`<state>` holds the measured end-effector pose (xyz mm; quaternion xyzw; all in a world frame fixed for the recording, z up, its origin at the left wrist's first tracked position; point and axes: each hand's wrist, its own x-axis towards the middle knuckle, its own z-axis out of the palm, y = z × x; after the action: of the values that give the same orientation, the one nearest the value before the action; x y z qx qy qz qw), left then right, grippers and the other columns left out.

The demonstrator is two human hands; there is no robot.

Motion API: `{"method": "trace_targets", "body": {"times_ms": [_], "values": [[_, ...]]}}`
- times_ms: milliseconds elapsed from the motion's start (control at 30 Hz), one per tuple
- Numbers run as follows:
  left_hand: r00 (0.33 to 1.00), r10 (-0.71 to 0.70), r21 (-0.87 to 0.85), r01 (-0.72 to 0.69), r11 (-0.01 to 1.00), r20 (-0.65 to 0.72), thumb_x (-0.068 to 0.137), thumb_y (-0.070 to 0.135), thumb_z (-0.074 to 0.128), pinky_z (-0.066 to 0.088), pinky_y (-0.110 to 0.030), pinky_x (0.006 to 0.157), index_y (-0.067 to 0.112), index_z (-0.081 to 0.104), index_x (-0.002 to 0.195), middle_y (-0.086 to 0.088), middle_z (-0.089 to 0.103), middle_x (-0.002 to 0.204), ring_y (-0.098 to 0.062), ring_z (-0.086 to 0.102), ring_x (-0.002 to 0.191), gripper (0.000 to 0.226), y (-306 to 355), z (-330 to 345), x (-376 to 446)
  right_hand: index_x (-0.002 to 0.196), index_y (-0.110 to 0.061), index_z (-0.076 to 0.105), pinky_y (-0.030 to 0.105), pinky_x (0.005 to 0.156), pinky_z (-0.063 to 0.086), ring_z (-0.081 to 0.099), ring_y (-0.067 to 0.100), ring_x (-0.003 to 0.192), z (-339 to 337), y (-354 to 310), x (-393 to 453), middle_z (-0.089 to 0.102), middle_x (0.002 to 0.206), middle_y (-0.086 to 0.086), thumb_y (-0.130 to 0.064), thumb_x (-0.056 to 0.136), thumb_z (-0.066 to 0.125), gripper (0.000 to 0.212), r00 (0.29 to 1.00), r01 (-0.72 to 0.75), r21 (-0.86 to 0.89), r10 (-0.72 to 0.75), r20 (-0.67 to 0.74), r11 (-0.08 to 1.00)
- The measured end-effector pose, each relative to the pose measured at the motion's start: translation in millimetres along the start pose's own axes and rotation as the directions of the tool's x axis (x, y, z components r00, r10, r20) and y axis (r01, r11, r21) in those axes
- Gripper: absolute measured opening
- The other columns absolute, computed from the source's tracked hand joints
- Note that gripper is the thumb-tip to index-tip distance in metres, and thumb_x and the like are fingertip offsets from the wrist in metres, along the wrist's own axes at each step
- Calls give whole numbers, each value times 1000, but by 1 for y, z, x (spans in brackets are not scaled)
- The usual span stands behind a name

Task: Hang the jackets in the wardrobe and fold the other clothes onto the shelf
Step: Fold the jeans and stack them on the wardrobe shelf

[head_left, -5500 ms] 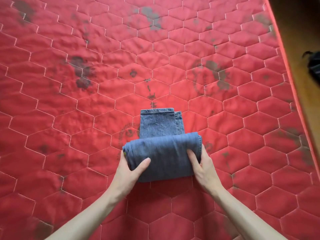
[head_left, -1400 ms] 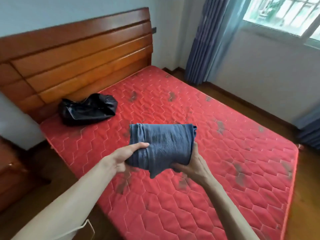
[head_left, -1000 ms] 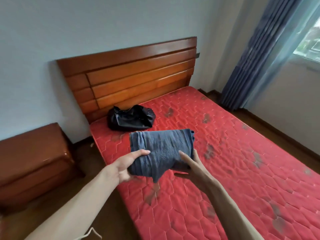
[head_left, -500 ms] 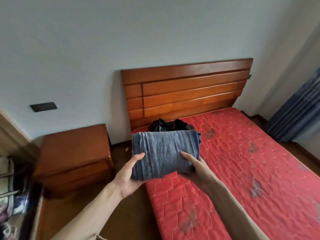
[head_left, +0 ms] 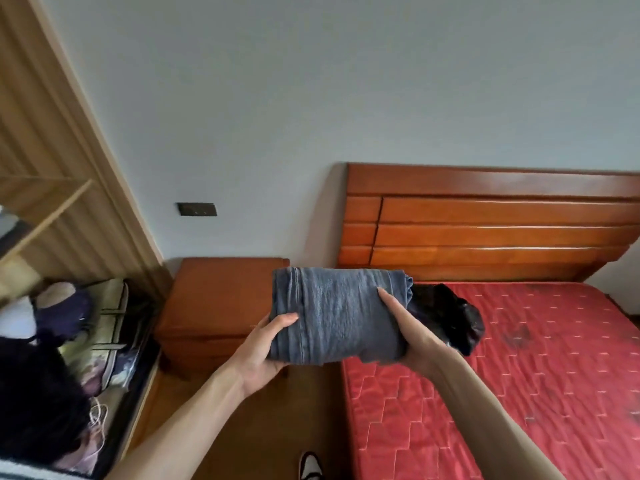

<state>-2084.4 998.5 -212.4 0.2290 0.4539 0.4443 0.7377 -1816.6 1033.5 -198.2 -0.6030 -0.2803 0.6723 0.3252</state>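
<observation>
I hold a folded bundle of blue jeans [head_left: 334,313] in the air between both hands, over the gap between the bedside table and the bed. My left hand [head_left: 265,355] grips its lower left edge from beneath, thumb on top. My right hand [head_left: 403,329] clasps its right end. A black jacket [head_left: 450,318] lies crumpled on the red mattress [head_left: 526,368], partly hidden behind the jeans and my right hand. The open wardrobe [head_left: 52,174] stands at the far left, with a light wooden shelf [head_left: 45,220] in it.
A wooden bedside table [head_left: 214,303] stands between wardrobe and bed. The wooden headboard [head_left: 485,223] runs along the wall. Bags and bundled cloth [head_left: 86,327] fill the wardrobe's bottom. A dark garment [head_left: 34,403] hangs at the lower left. A shoe [head_left: 310,465] shows on the wooden floor.
The view has swung left from the bed towards the wardrobe, which now shows its shelf. The jeans stay held in both hands, and the black jacket now appears right of them.
</observation>
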Motion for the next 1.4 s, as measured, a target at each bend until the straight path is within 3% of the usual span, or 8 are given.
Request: {"method": "trace_targets", "body": {"times_ms": [133,300,400,633,867,1000,1233,1400], "values": [[994,70,-5,-71,997,-87,87,20,71,58,-49,91,23,60,136,-12,76,122,-31,75,109,50,35,-19,27,131,-16,63,58,90,58,73,41,109,29,-38,50,76,120,17,-74,76,73,80,981,-128,-72,137,139,989],[967,140,-68,-157,985,-212,85,21,70,58,-50,89,21,60,137,-15,76,120,-33,75,106,53,81,-41,56,129,-17,61,57,88,62,77,32,103,81,-80,110,80,111,8,-38,79,84,59,974,77,-69,-60,218,995],[932,159,-138,-213,967,-325,84,24,70,56,-50,89,16,62,134,-16,77,117,-35,73,108,51,105,-54,68,127,-19,62,50,77,64,78,29,99,115,-104,146,80,107,3,-38,71,90,65,952,197,-100,-165,259,975],[814,250,-143,-374,916,-525,85,48,70,51,-51,106,28,68,125,-6,76,123,-29,70,118,45,146,-97,79,131,-36,52,44,82,64,75,23,104,198,-135,197,70,125,3,-27,81,87,62,822,385,-102,-291,490,917],[694,208,-249,-497,831,-690,94,44,69,55,-50,98,20,66,136,-11,75,126,-33,70,118,48,161,-158,67,134,-36,50,39,81,64,73,16,107,291,-143,218,66,127,1,-25,88,80,56,693,476,-116,-290,660,872],[641,203,-264,-555,789,-740,95,42,67,50,-56,107,18,68,134,-14,74,125,-37,67,120,45,178,-194,51,138,-33,50,36,80,64,72,16,110,349,-141,223,66,130,1,-24,91,78,56,630,492,-98,-276,726,865],[568,225,-200,-589,783,-791,94,49,69,60,-44,77,17,71,128,-14,78,115,-34,76,102,47,222,-258,26,142,-42,49,30,75,63,72,10,108,451,-141,228,65,132,-4,-32,97,71,52,590,487,-82,-258,765,869],[523,219,-216,-646,732,-824,91,51,69,59,-43,75,14,69,131,-17,77,117,-36,74,105,54,248,-302,17,142,-35,50,25,69,61,73,5,99,516,-143,233,66,130,-1,-32,97,70,49,573,510,-83,-266,776,856]]}}
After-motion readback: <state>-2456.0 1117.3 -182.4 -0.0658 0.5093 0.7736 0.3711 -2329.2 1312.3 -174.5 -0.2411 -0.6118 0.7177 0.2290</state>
